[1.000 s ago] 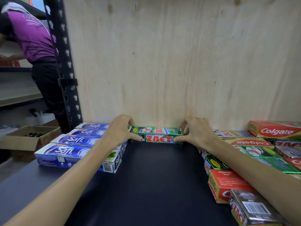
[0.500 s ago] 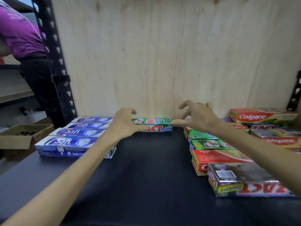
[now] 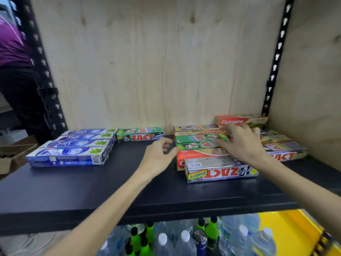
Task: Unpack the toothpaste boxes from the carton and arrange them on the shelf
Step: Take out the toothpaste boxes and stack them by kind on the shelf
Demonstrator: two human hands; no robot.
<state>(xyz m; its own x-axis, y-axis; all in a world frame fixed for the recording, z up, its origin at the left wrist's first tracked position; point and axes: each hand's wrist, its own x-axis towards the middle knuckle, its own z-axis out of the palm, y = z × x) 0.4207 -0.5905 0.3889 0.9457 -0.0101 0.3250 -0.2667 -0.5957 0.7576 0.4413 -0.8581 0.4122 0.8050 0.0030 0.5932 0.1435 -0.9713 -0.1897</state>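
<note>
A green Zact box [image 3: 140,134] lies against the plywood back of the black shelf [image 3: 92,185], beside several blue Safi boxes [image 3: 73,146] at the left. A loose heap of Colgate and Zact boxes [image 3: 201,143] fills the right side, with a silver Zact Smokers box [image 3: 219,170] at its front and a red Colgate box [image 3: 239,120] at the back. My left hand [image 3: 158,156] hovers open above the shelf, just left of the heap. My right hand [image 3: 241,143] rests with spread fingers on top of the heap; no box is lifted.
Black slotted uprights [image 3: 46,85] frame the shelf on both sides. Water bottles [image 3: 184,241] and green bottles [image 3: 144,241] stand below the shelf, next to something yellow [image 3: 287,231]. A person in a purple top [image 3: 13,52] stands at the left near an open carton [image 3: 11,154].
Both hands have let go of the green Zact box at the back and moved right and toward me, to the heap. The camera has pulled back and tilted down.
</note>
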